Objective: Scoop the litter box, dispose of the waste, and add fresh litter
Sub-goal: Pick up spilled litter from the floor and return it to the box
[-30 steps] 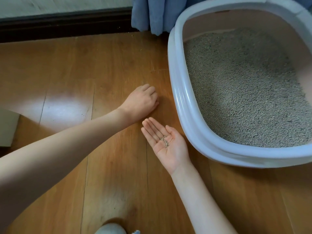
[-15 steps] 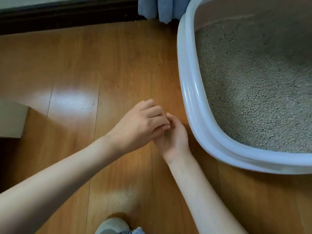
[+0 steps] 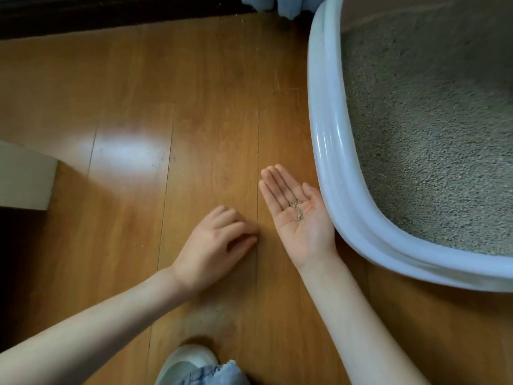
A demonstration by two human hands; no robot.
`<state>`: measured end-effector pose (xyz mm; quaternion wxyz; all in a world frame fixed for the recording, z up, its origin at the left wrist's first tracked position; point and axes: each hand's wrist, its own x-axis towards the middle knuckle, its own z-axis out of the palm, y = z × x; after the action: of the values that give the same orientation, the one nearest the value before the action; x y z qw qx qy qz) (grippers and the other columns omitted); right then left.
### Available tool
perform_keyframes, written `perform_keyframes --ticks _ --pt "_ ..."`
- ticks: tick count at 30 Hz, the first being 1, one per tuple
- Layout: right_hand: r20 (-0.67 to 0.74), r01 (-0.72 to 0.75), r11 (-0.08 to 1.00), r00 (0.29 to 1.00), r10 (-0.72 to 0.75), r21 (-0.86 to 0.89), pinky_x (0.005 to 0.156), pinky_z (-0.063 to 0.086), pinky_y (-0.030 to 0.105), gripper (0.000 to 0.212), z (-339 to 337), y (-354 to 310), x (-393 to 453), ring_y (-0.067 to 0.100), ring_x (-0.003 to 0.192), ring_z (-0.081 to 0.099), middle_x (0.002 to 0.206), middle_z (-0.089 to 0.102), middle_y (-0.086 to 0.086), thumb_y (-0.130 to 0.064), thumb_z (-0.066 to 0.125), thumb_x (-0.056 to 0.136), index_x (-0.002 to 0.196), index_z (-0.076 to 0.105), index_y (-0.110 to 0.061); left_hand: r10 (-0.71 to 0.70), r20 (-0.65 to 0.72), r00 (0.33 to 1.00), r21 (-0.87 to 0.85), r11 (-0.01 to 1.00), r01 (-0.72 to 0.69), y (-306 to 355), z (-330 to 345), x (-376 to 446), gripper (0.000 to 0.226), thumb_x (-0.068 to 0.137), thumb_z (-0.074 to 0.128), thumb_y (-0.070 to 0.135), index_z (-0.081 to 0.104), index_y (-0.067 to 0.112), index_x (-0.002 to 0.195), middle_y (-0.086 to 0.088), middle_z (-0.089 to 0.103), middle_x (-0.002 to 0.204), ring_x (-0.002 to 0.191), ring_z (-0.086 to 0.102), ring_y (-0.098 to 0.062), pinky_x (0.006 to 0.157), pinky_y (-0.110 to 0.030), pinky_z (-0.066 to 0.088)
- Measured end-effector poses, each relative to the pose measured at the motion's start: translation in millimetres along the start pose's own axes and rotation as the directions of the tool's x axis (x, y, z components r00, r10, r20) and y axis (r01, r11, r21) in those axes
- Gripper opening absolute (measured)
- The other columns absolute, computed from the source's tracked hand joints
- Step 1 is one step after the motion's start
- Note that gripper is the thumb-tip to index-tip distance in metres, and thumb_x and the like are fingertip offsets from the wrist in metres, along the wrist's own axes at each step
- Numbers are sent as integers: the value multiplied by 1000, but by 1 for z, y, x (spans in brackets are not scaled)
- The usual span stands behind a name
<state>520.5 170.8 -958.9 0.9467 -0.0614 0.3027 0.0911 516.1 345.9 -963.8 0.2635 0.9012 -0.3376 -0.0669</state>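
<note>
The pale grey litter box [image 3: 330, 151] fills the right side, holding a bed of grey litter [image 3: 433, 151]. My right hand [image 3: 299, 215] lies palm up just left of the box rim, fingers straight, with a few loose litter grains [image 3: 297, 211] on the palm. My left hand [image 3: 219, 240] is lower and to the left, knuckles up and fingers curled. Its fingertips and thumb meet on the wooden floor [image 3: 194, 107]. I can see no grain between them.
A dark baseboard [image 3: 111, 15] runs along the top, with blue fabric [image 3: 280, 4] hanging at the box's far corner. A pale furniture edge [image 3: 25, 176] is at the left. My shoe [image 3: 186, 362] and jeans cuff [image 3: 211, 375] are at the bottom.
Half a second ago my left fingertips were over the right palm. The left hand has since moved down and left to the floor, and the right palm is uncovered, showing the grains.
</note>
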Motion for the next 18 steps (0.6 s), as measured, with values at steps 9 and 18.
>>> perform_keyframes --ticks 9,18 --pt "-68 21 999 998 -18 36 93 51 47 45 -21 -2 -37 36 106 66 116 65 27 -16 35 98 99 69 13 120 1 993 94 988 -120 7 17 5 14 91 65 19 72 7 91 -3 64 85 75 52 -22 64 -37 47" --pt "-95 62 997 994 -59 37 93 51 47 42 -18 -5 -45 36 107 65 115 65 27 -17 40 97 100 69 13 43 34 998 138 989 -48 23 8 17 24 97 44 22 58 5 86 -6 53 84 74 47 -19 66 -34 46"
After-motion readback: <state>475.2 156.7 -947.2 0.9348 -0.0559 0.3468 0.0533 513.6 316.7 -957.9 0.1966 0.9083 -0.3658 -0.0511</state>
